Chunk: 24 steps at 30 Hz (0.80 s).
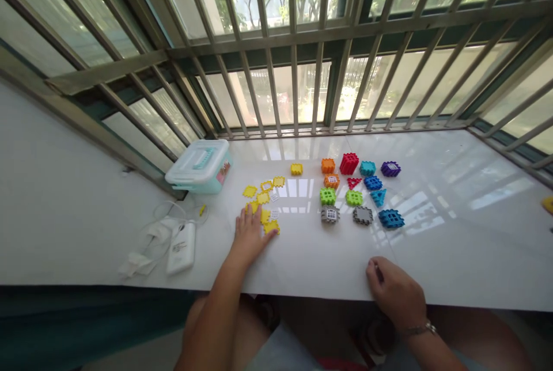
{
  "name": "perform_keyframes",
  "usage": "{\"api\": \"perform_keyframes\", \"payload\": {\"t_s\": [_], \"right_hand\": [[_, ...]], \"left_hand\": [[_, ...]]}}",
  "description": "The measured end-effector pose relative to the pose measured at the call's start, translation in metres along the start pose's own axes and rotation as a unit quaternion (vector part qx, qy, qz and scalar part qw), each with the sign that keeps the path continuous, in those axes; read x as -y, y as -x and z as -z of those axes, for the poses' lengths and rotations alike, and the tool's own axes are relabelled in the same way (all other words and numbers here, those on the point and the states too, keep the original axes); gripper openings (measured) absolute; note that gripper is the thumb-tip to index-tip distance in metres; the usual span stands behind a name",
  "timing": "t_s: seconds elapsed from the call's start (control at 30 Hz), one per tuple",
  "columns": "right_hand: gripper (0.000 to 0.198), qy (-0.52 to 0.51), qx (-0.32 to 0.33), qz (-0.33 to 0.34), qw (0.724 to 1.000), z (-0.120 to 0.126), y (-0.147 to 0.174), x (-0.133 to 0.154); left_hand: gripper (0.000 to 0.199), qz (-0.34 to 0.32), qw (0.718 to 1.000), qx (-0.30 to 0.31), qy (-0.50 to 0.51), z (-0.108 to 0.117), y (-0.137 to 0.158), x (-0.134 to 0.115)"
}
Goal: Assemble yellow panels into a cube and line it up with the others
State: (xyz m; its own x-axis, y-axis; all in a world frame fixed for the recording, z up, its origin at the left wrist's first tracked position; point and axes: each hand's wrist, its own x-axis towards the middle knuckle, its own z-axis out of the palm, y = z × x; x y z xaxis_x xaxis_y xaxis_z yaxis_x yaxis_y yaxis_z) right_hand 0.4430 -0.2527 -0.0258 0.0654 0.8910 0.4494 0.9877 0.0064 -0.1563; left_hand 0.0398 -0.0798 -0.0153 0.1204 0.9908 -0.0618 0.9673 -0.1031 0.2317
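My left hand (pixel 250 230) lies palm down with fingers spread over a loose group of flat yellow plastic building tiles. Its thumb touches the nearest yellow tile (pixel 272 227), and the fingertips reach a tile (pixel 251 206) partly hidden beneath them. More yellow tiles (pixel 249 191) lie just beyond, some with white window patterns. My right hand (pixel 396 289), a bracelet at its wrist, rests at the table's front edge, curled into a loose fist with nothing visible in it. A grey tile stack (pixel 362 215) and a blue stack (pixel 391 219) are the nearest pieces to it.
Sorted by colour, stacks in orange (pixel 328 165), red (pixel 349 163), green (pixel 328 196) and purple (pixel 391 169) stand right of centre. One yellow stack (pixel 296 169) sits apart. At left are a lidded box (pixel 199 166) and a white power bank (pixel 181 248) with cables. Window bars line the back.
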Motion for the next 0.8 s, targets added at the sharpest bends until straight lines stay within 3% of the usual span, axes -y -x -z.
{"api": "perform_keyframes", "payload": {"t_s": [0.1,0.23,0.5,0.63,0.8], "right_hand": [[0.031,0.000,0.002,-0.009,1.000,0.000,0.000,0.001],[0.031,0.000,0.015,-0.021,1.000,0.001,0.000,0.001],[0.032,-0.004,0.009,-0.020,1.000,-0.001,0.001,-0.001],[0.032,-0.008,0.007,-0.013,1.000,0.001,0.001,0.001],[0.033,-0.010,0.006,-0.012,1.000,0.003,0.000,0.002]], "left_hand": [[0.089,-0.022,1.000,0.000,0.010,-0.003,-0.012,-0.022],[0.081,0.005,0.999,-0.040,0.018,-0.005,-0.023,-0.036],[0.046,-0.052,0.987,-0.151,0.035,0.024,-0.080,-0.009],[0.045,-0.107,0.986,-0.126,0.033,0.032,-0.120,-0.020],[0.041,-0.159,0.984,-0.071,0.025,0.027,-0.164,-0.048]]}}
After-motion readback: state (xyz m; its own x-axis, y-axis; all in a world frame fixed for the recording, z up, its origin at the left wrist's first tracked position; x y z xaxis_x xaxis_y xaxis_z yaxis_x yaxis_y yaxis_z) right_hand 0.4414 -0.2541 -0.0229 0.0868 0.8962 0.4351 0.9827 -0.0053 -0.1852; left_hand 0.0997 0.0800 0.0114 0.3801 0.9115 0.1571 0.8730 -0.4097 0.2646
